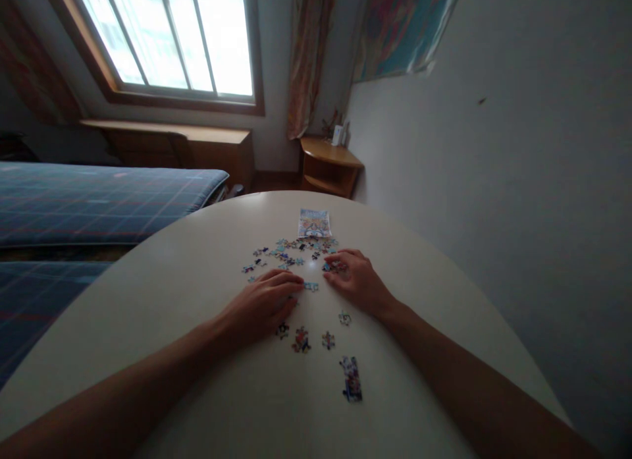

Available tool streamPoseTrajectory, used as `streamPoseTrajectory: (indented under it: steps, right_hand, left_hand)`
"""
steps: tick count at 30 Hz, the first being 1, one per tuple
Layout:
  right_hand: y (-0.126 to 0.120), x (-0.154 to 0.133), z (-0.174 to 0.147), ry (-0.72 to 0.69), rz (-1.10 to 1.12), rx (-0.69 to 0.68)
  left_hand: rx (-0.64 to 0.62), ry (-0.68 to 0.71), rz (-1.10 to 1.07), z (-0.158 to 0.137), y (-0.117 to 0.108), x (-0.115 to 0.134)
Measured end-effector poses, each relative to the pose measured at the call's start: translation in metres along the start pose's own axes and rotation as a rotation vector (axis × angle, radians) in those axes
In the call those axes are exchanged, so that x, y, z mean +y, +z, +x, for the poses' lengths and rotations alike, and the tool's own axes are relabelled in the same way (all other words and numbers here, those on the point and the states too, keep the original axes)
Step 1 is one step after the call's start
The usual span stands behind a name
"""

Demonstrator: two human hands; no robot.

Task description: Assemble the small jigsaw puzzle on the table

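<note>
My left hand [269, 297] rests low over the white table, fingers stretched to the right and thumb apart below them. Its fingertips touch or nearly touch a small light-blue strip of jigsaw pieces [311, 286]. On the other side, my right hand [358, 281] curves around a little group of jigsaw pieces [336, 267], thumb and fingers apart; its palm is hidden. Between and beyond the hands lies a scatter of loose jigsaw pieces [284, 255]. Closer to me are a joined reddish cluster [301, 340], a joined dark block with a straight edge [352, 380] and single pieces [328, 340].
A printed picture sheet [315, 223] lies behind the loose pieces on the round white table [197, 248]. To the left is a bed with a blue plaid cover [99, 202]. A wooden corner shelf [330, 153] stands past the table, and a wall [494, 182] runs along the right.
</note>
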State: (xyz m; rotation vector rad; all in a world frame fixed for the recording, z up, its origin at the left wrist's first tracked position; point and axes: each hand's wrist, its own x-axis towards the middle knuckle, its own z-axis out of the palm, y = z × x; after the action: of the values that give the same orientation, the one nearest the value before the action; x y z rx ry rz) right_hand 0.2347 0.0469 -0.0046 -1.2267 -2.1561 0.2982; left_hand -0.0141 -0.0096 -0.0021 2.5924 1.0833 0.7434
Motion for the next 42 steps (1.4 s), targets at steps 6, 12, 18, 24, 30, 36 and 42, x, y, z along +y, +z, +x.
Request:
streamPoseTrajectory:
  steps: [6, 12, 18, 24, 30, 36, 42]
  right_hand:
    - [-0.002, -0.004, 0.001, 0.020, 0.059, -0.027]
    - [-0.001, 0.000, 0.002, 0.027, 0.089, 0.036]
    - [-0.001, 0.008, 0.003, 0.125, 0.011, 0.134]
    - [0.000, 0.011, 0.003, 0.124, -0.021, 0.122]
    - [0.000, 0.011, 0.003, 0.050, -0.009, 0.107]
    - [0.000, 0.001, 0.000, -0.041, -0.092, 0.011]
    - [0.000, -0.005, -0.002, -0.017, -0.130, -0.031]
  left_hand:
    - [0.005, -0.003, 0.006, 0.000, 0.000, 0.001]
    - [0.013, 0.004, -0.003, 0.000, 0.000, 0.000]
    - [-0.008, -0.001, 0.006, 0.000, 0.000, 0.000]
    - [0.004, -0.002, 0.001, 0.000, 0.001, -0.001]
    - [0.002, 0.002, -0.005, -0.001, 0.001, -0.002]
    - [-0.010, -0.010, 0.011, 0.000, 0.001, -0.001]
    - [-0.008, -0.002, 0.001, -0.001, 0.001, -0.002]
